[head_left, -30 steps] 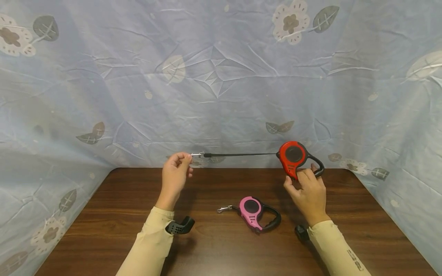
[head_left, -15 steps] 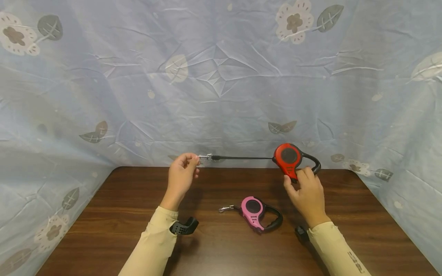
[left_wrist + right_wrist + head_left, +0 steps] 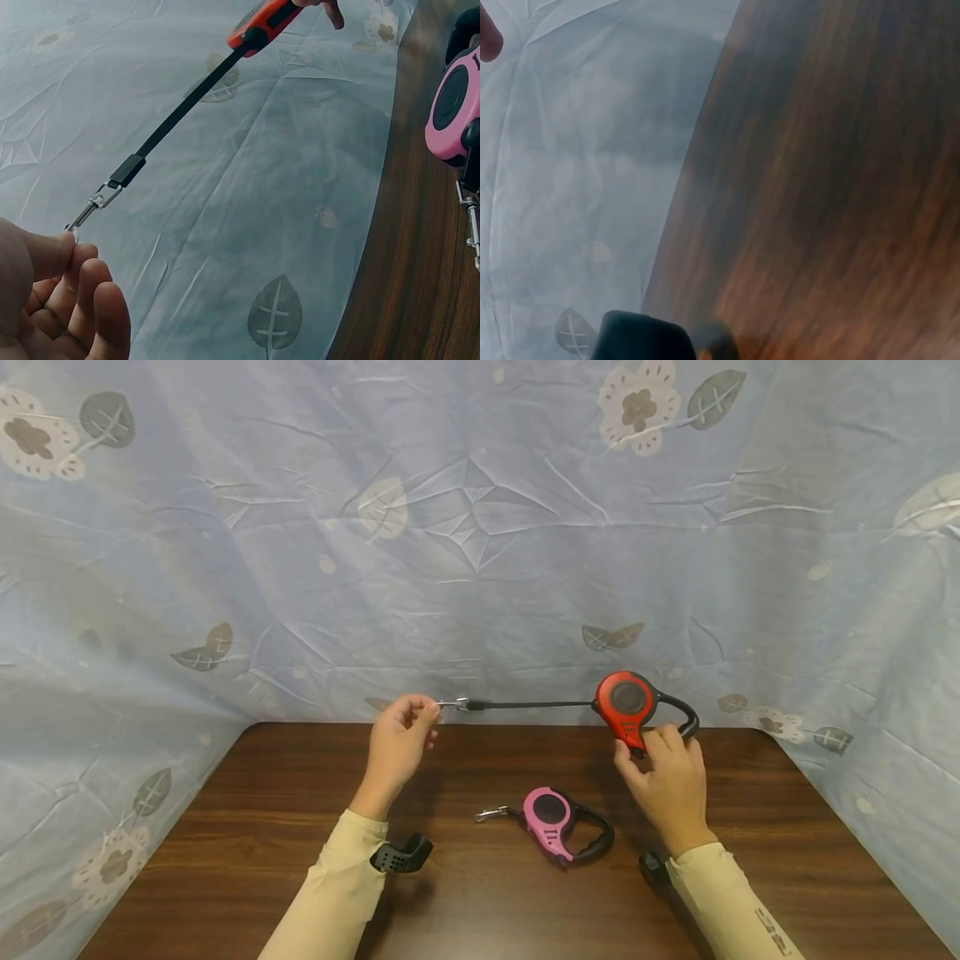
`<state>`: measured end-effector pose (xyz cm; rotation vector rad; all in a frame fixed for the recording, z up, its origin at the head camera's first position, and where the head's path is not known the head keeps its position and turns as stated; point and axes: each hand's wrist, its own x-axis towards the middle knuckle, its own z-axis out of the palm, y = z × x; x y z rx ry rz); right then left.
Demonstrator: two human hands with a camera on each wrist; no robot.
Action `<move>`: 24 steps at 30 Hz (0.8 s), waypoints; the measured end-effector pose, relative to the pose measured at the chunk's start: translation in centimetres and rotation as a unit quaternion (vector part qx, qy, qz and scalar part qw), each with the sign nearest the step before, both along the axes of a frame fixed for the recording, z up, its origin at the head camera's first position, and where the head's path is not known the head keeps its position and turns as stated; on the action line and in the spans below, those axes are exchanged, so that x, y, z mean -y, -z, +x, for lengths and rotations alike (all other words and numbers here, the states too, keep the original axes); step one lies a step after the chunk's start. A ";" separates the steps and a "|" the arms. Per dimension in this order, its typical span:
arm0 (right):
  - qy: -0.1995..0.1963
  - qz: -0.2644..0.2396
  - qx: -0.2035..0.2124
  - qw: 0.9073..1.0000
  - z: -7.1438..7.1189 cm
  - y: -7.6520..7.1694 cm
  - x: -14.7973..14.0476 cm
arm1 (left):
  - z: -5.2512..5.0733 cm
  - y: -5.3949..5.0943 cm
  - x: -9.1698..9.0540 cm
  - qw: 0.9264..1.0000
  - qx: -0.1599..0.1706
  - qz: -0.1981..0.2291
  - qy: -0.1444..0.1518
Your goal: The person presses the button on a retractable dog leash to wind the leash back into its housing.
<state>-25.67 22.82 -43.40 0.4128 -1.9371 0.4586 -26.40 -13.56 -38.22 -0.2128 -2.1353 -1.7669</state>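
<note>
A red retractable dog leash (image 3: 621, 702) is held up above the table's far edge, its black handle loop to the right. My right hand (image 3: 670, 785) grips it by the lower part of the handle. Between thumb and fingers my left hand (image 3: 397, 743) pinches the end of the metal snap hook (image 3: 454, 703). A short length of black strap (image 3: 532, 704) runs straight from the hook to the red case. In the left wrist view the pinched hook (image 3: 94, 204) and the strap (image 3: 187, 105) show clearly. Only a fingertip (image 3: 489, 37) appears in the right wrist view.
A pink retractable leash (image 3: 536, 822) lies on the brown wooden table (image 3: 247, 827) between the forearms, its metal hook (image 3: 491, 813) pointing left. Behind the table hangs a pale blue floral cloth (image 3: 480, 593), which also covers both sides.
My left hand has moved a little to the right, so the strap between hook and case is shorter. The red leash dropped slightly left early on. The pink leash stays put on the table.
</note>
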 end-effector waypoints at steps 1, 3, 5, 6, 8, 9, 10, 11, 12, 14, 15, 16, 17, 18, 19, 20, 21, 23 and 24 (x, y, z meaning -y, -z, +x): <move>0.000 0.000 -0.001 1.000 0.0 0.0 0.0 | 0.0 0.0 0.0 1.000 0.000 -0.002 0.005; -0.002 0.001 -0.004 1.000 0.1 -0.1 0.1 | 0.1 0.0 0.0 1.000 0.005 -0.008 0.017; -0.004 0.002 -0.007 1.000 0.1 -0.1 0.2 | 0.1 0.0 0.0 0.999 0.010 -0.015 0.028; -0.004 0.004 -0.007 1.000 0.1 -0.1 0.3 | 0.1 0.0 -0.1 0.999 0.013 -0.019 0.033; -0.006 0.006 -0.007 1.000 0.2 -0.2 0.3 | 0.2 0.0 -0.1 0.999 0.018 -0.025 0.042; -0.008 0.007 -0.007 1.000 0.2 -0.3 0.4 | 0.2 0.0 -0.1 0.999 0.018 -0.027 0.043; -0.008 0.008 -0.005 1.000 0.2 -0.3 0.4 | 0.2 -0.1 -0.1 0.999 0.018 -0.028 0.043; -0.010 0.008 -0.004 1.000 0.2 -0.3 0.4 | 0.2 -0.1 -0.1 0.998 0.019 -0.030 0.043; -0.012 0.008 -0.005 1.000 0.2 -0.2 0.4 | 0.3 -0.2 -0.1 0.998 0.019 -0.030 0.043; -0.014 0.008 -0.008 1.000 0.2 -0.2 0.5 | 0.3 -0.2 -0.1 0.998 0.021 -0.032 0.041; -0.016 0.008 -0.011 1.000 0.2 -0.1 0.5 | 0.4 -0.2 -0.1 0.998 0.022 -0.034 0.040; -0.018 0.008 -0.014 1.000 0.2 -0.1 0.5 | 0.4 -0.3 -0.1 0.998 0.023 -0.035 0.039; -0.020 0.007 -0.016 1.000 0.2 -0.1 0.5 | 0.4 -0.3 -0.1 0.998 0.023 -0.037 0.038; -0.022 0.006 -0.018 1.000 0.2 0.0 0.5 | 0.4 -0.3 -0.1 0.998 0.022 -0.039 0.037; -0.023 0.004 -0.019 1.000 0.3 0.0 0.6 | 0.4 -0.3 -0.1 0.998 0.021 -0.041 0.036; -0.025 0.001 -0.019 1.000 0.3 0.0 0.6 | 0.4 -0.4 -0.2 0.998 0.018 -0.044 0.036; -0.027 -0.002 -0.018 0.999 0.3 -0.1 0.6 | 0.4 -0.4 -0.2 0.998 0.014 -0.046 0.036; -0.031 -0.005 -0.012 0.999 0.4 -0.1 0.7 | 0.4 -0.5 -0.3 0.998 0.007 -0.048 0.035; -0.032 -0.006 -0.010 0.999 0.5 -0.2 0.7 | 0.4 -0.5 -0.3 0.998 0.003 -0.050 0.035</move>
